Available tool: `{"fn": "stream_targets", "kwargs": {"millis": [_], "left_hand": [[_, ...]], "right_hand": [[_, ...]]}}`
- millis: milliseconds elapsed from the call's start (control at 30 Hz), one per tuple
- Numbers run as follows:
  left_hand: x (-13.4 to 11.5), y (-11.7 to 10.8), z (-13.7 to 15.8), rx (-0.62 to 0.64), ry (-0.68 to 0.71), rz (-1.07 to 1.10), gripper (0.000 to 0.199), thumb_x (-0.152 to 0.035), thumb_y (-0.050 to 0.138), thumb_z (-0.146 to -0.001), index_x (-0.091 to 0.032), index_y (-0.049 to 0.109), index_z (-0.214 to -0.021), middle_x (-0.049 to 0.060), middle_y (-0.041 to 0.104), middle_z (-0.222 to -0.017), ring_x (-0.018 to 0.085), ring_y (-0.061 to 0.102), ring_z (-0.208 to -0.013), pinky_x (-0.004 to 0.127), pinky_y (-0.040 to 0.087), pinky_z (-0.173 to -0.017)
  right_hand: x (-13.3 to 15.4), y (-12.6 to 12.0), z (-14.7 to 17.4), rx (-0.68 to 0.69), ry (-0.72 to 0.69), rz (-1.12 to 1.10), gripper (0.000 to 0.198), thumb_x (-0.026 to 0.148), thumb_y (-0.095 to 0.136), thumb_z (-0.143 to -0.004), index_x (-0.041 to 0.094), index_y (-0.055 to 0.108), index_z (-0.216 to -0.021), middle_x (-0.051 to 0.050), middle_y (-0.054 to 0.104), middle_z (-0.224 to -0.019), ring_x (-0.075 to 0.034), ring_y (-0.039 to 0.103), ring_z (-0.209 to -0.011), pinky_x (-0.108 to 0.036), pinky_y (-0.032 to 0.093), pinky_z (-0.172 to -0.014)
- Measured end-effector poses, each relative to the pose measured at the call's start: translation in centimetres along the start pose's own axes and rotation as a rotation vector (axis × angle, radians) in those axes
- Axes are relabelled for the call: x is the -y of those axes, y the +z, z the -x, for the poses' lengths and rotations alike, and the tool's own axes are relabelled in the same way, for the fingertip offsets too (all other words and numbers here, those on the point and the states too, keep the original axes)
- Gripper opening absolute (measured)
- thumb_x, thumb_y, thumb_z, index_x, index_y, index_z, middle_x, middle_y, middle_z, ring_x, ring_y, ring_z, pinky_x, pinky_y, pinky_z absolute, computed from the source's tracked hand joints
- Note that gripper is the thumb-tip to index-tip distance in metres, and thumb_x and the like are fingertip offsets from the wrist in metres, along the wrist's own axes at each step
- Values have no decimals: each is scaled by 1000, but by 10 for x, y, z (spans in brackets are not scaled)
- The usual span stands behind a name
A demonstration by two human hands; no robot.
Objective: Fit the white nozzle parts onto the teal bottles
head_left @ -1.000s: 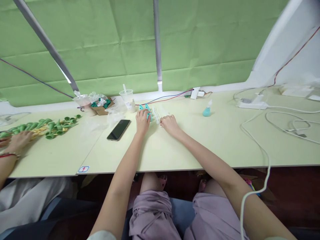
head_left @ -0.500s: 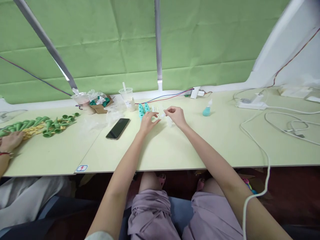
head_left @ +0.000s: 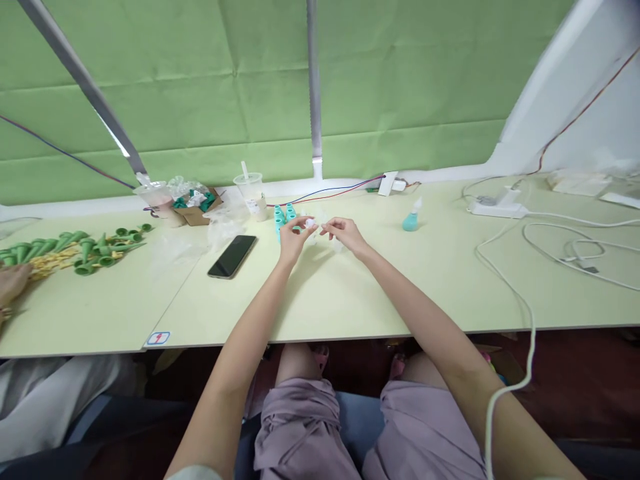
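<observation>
My left hand [head_left: 294, 239] pinches a small whitish translucent piece [head_left: 311, 223] between thumb and fingertips, above the table. Close beside it, my right hand [head_left: 346, 235] has its thumb and forefinger pressed together near that piece; whatever is between them is too small to make out. Clear pieces [head_left: 337, 246] lie on the table by the right hand, partly hidden by it. Several teal hollow parts [head_left: 279, 219] stand in rows just behind my left hand. Off to the right stands a small teal bulb with a clear pointed tip [head_left: 411, 219].
A phone [head_left: 233, 257] lies left of my arms. Behind it are a plastic bag [head_left: 225, 223], a cup with a straw [head_left: 253, 197] and a small box [head_left: 197, 212]. Green horn-shaped parts [head_left: 90, 257] lie near another person's hand [head_left: 13, 283]. White cables [head_left: 520, 293] cross the right side.
My left hand has turned up and now pinches a small whitish piece. My right hand has lowered slightly, its fingertips still close to the left. The view has shifted a little.
</observation>
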State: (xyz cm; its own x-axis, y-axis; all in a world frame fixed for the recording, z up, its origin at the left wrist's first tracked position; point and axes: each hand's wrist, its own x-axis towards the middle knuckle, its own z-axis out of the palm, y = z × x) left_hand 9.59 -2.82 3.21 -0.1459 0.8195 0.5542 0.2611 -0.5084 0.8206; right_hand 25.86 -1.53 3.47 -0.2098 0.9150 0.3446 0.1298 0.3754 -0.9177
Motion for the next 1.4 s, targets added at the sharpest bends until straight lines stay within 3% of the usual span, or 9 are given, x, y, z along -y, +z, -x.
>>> {"fn": "stream_targets", "kwargs": {"millis": [167,267,400,567,767,933,1067,1200,1400], "left_hand": [[6,-16,-9,-32,-11,11,28,-39,66,-71,-23,71,-94,4,64,-105,15,56,-86,23,44,-66],[14,-20,-13,38,-50,139,33,-40,64,-72,-20,68,-98,7,66,-105,16,59,-88,26,47,-72],[22,-22,-15,102,-68,170,38,-40,64,-72,-18,64,-103,7,69,-91,16,61,-83,27,47,-70],[29,-23,-15,21,-81,91,42,-37,70,-65,-18,59,-101,3,67,-79,13,59,-73,25,44,-65],[35,-23,-17,-62,-109,85,38,-38,77,-56,-17,55,-78,3,66,-75,12,59,-67,23,41,-59],[30,-23,-15,-1,-81,84,32,-38,74,-61,-16,61,-80,6,69,-80,16,63,-76,23,40,-60],[24,-19,-13,68,-62,58,30,-38,71,-65,-16,65,-85,6,70,-81,17,64,-78,24,41,-61],[18,-10,-8,148,-39,48,29,-38,70,-67,-15,67,-84,6,71,-82,16,63,-74,25,42,-63],[15,0,0,236,-10,16,27,-37,69,-69,-16,69,-85,6,71,-81,17,64,-76,25,43,-66]], "right_hand": [[2,-11,-17,-131,-25,579,20,38,56,-79,21,64,-73,0,69,-80,-14,57,-69,-26,41,-66],[1,-8,-37,19,-116,912,13,29,57,-80,23,67,-85,-3,69,-92,-19,57,-88,-29,39,-72],[-2,11,-61,243,-190,1255,20,15,60,-77,23,70,-92,-9,66,-106,-25,51,-104,-36,34,-84],[-9,34,-75,302,-155,1337,18,16,58,-79,22,72,-88,-10,68,-101,-26,53,-102,-40,29,-90],[-20,44,-72,300,-137,1322,18,14,55,-79,19,72,-84,-12,69,-96,-25,57,-98,-39,28,-89],[-18,35,-72,208,-156,1168,15,15,58,-78,19,71,-83,-9,71,-90,-23,60,-92,-38,30,-89],[-9,16,-63,-5,-172,628,16,24,64,-74,22,69,-89,-2,72,-87,-17,62,-80,-31,40,-79],[-6,6,-34,-44,-167,103,24,32,71,-64,18,69,-83,-3,70,-80,-16,62,-74,-28,45,-72],[-8,8,-7,-133,-4,-178,29,37,77,-53,18,67,-72,-3,68,-73,-16,62,-72,-30,48,-74]]}}
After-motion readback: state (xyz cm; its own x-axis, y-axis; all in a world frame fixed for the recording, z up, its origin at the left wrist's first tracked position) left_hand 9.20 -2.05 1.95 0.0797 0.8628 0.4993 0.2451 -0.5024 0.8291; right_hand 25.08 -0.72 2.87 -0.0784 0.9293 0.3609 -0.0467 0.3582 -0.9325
